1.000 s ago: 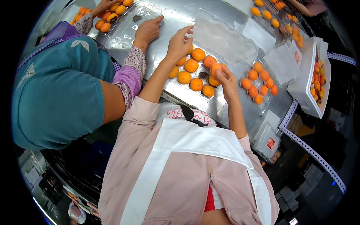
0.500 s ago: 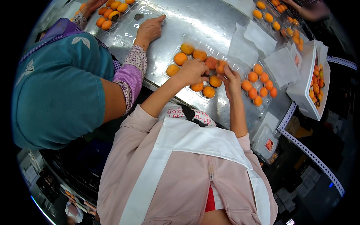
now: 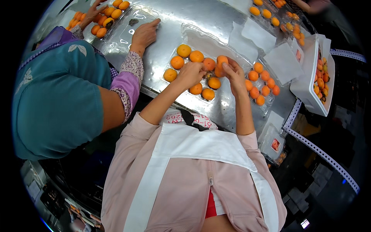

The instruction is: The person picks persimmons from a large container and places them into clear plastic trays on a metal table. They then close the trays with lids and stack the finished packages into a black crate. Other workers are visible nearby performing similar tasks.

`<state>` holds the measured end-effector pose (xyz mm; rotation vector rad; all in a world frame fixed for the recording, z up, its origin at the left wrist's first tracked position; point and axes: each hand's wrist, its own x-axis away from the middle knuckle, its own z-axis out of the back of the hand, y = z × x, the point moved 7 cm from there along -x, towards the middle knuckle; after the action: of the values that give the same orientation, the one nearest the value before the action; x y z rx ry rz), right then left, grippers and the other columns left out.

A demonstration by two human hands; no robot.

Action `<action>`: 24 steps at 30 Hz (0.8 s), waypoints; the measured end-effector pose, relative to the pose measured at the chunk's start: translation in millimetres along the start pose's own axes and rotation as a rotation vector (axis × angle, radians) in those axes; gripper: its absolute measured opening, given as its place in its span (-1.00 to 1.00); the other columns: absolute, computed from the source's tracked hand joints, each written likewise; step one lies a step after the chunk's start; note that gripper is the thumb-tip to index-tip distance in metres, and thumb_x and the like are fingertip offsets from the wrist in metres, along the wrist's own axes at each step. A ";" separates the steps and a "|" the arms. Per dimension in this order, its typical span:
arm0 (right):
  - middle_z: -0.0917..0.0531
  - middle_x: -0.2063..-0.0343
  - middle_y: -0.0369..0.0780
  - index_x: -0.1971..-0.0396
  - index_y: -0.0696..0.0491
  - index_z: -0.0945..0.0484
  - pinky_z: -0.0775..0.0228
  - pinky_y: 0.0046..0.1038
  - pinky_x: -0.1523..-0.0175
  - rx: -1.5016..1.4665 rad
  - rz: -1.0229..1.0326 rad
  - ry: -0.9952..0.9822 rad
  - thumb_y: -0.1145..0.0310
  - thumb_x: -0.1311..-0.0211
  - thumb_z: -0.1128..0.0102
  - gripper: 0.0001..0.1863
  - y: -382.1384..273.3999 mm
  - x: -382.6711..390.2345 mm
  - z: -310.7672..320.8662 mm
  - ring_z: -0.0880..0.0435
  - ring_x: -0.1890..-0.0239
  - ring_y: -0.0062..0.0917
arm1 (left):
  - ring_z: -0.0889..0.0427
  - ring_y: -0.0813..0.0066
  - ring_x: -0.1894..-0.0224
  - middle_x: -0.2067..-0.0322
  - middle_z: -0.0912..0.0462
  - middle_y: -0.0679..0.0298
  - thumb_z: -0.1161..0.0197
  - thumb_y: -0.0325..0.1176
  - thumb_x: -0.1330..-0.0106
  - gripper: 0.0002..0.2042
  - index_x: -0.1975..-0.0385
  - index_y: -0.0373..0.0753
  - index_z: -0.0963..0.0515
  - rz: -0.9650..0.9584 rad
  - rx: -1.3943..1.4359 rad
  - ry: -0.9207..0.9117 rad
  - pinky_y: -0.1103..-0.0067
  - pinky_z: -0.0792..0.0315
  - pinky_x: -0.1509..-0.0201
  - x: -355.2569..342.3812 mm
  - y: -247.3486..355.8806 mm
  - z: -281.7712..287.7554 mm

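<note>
A clear plastic tray (image 3: 164,72) on the metal table before me holds several orange persimmons (image 3: 196,56). My left hand (image 3: 190,74) reaches over the tray's middle, fingers pinched together among the fruit; what they hold, if anything, is hidden. My right hand (image 3: 236,76) grips a persimmon (image 3: 221,61) above the tray's right side, thumb and fingers around it. Another orange rounded part shows just below it, and I cannot tell if that is a second fruit. The tray's clear lid (image 3: 210,38) stands open on the far side.
Right of my hand sits another filled persimmon tray (image 3: 265,91). White sheets (image 3: 284,63) lie beyond it, near a white bin (image 3: 307,83) of persimmons. At left, a co-worker's hand (image 3: 143,36) rests by a clear tray (image 3: 125,29). More fruit lies at far right.
The whole view has shifted slightly. My right hand has tilted the persimmon more upright at the tray's right side. My left hand stays over the tray, its fingers still pinched.
</note>
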<state>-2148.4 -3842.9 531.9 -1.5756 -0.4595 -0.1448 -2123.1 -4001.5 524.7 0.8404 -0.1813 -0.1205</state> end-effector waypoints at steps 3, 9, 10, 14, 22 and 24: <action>-0.51 0.06 -0.10 -0.06 0.27 -0.31 -0.30 -0.53 -0.03 0.023 0.004 -0.003 0.22 -0.08 -0.24 -0.39 2.2 -0.6 -3.0 -0.48 0.01 -0.49 | -0.59 0.13 0.41 0.56 -0.60 0.14 -0.20 -0.32 -0.09 -0.84 0.45 -0.29 -0.52 0.001 -0.146 0.050 0.35 -0.42 0.34 0.8 -11.3 -13.0; -0.54 0.13 -0.11 0.02 0.29 -0.38 -0.36 -0.49 -0.03 0.208 0.101 -0.079 0.32 0.00 -0.31 -0.44 0.9 6.4 -16.6 -0.53 0.08 -0.47 | -0.59 0.16 0.50 0.62 -0.57 0.19 -0.25 -0.29 -0.04 -0.82 0.47 -0.26 -0.49 0.007 -0.433 0.099 0.31 -0.38 0.46 7.5 3.8 -11.3; -0.55 0.15 -0.11 0.04 0.29 -0.39 -0.38 -0.49 0.00 0.266 0.111 -0.086 0.34 0.02 -0.32 -0.45 4.9 6.2 -15.4 -0.55 0.11 -0.48 | -0.58 0.17 0.52 0.63 -0.57 0.19 -0.26 -0.29 -0.03 -0.81 0.49 -0.26 -0.48 0.002 -0.416 0.102 0.30 -0.37 0.48 7.7 4.2 -8.9; -0.61 0.23 -0.12 0.06 0.21 -0.45 -0.40 -0.47 0.08 0.660 0.059 -0.079 0.28 0.08 -0.36 -0.45 -1.1 16.9 -22.1 -0.60 0.24 -0.46 | -0.56 0.26 0.56 0.64 -0.56 0.15 -0.23 -0.33 -0.04 -0.83 0.46 -0.30 -0.51 0.029 -0.012 0.237 0.42 -0.38 0.48 5.9 4.1 26.9; -0.51 0.19 -0.15 0.13 0.10 -0.47 -0.40 -0.38 0.10 1.025 0.575 -0.121 0.47 0.26 -0.37 -0.46 -4.9 27.9 -62.1 -0.47 0.13 -0.26 | -0.53 0.57 0.51 0.47 -0.58 0.19 -0.30 -0.33 -0.02 -0.76 0.47 -0.38 -0.45 0.103 0.781 0.231 0.65 -0.36 0.51 -18.8 -11.3 63.5; -0.50 0.19 -0.16 0.13 0.10 -0.47 -0.39 -0.36 0.09 1.091 0.591 -0.107 0.46 0.26 -0.37 -0.47 -3.6 29.8 -66.9 -0.45 0.11 -0.27 | -0.53 0.57 0.50 0.39 -0.57 0.15 -0.32 -0.31 -0.01 -0.70 0.43 -0.39 -0.41 0.122 0.884 0.183 0.67 -0.36 0.52 -19.3 -4.4 69.8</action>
<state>-2110.1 -3902.6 550.8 -0.5818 -0.0805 0.5665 -2156.6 -4051.8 564.9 1.7090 -0.1082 0.1690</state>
